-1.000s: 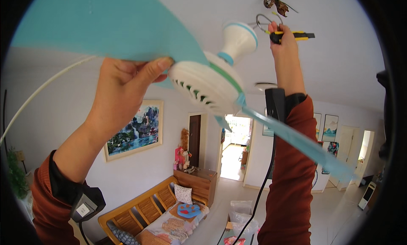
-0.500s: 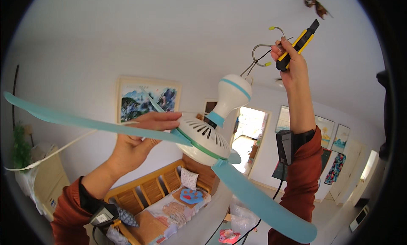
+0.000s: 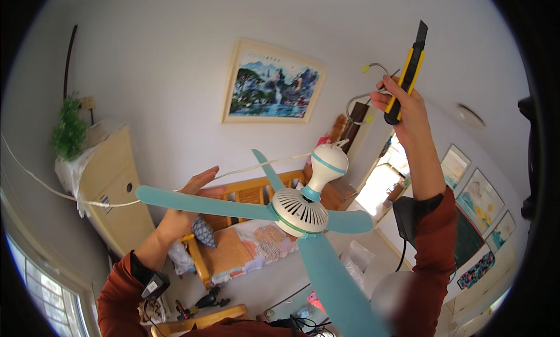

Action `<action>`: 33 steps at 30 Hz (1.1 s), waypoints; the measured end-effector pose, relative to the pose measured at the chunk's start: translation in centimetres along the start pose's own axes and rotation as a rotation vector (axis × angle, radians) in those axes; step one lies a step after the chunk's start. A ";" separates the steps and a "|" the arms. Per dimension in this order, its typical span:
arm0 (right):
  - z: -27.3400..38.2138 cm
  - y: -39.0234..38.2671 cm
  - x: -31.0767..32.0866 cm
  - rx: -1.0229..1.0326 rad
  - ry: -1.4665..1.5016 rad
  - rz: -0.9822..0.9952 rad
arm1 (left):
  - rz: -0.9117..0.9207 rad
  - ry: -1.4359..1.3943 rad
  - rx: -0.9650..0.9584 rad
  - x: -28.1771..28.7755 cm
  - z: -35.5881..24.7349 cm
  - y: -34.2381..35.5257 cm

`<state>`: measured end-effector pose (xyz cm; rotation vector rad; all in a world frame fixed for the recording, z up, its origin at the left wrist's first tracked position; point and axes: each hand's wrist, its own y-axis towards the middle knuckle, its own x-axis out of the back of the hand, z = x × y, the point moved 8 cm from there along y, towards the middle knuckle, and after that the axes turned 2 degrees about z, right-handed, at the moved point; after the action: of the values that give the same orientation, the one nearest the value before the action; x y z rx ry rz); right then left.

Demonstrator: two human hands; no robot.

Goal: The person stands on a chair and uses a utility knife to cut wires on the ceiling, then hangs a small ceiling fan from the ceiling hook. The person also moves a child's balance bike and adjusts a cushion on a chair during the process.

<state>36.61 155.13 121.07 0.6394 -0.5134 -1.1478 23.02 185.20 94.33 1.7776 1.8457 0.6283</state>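
My right hand (image 3: 403, 106) is raised and closed on a yellow and black utility knife (image 3: 412, 74), its blade out and pointing up. Between its thumb and fingers is also a bent metal hook (image 3: 357, 98) with yellow-green tips. Below the hook is a small ceiling fan (image 3: 300, 208) with a white body and several light-blue blades; whether it still hangs from the hook I cannot make out. A white cord (image 3: 256, 166) runs from the fan's top to the left. My left hand (image 3: 195, 188) is open, fingers stretched, partly hidden behind the left blade.
A wooden sofa (image 3: 224, 258) with patchwork covers stands below. At left are a cream cabinet (image 3: 111, 182) and a green plant (image 3: 69, 127). A framed landscape picture (image 3: 274, 83) hangs on the wall. A glass table (image 3: 286, 302) with cables lies beneath the fan, near a blade.
The fan has moved down and away from my left hand, which has come off its body. My right hand with the knife and hook is slightly lower. The view has tilted downward.
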 end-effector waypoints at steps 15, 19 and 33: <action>-11.2 -4.6 -6.1 -0.204 -0.028 0.287 | -0.414 0.061 0.146 10.2 -3.7 -2.9; -13.0 -5.1 -7.8 -0.269 -0.047 0.315 | -0.209 0.128 0.108 3.1 -5.1 4.3; -15.6 -6.5 -15.0 -0.291 0.125 0.506 | -0.087 0.390 0.046 -2.9 -4.7 10.3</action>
<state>37.72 170.64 104.62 0.2997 -0.3626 -0.6791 28.00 182.78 104.59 1.6803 2.1945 0.9599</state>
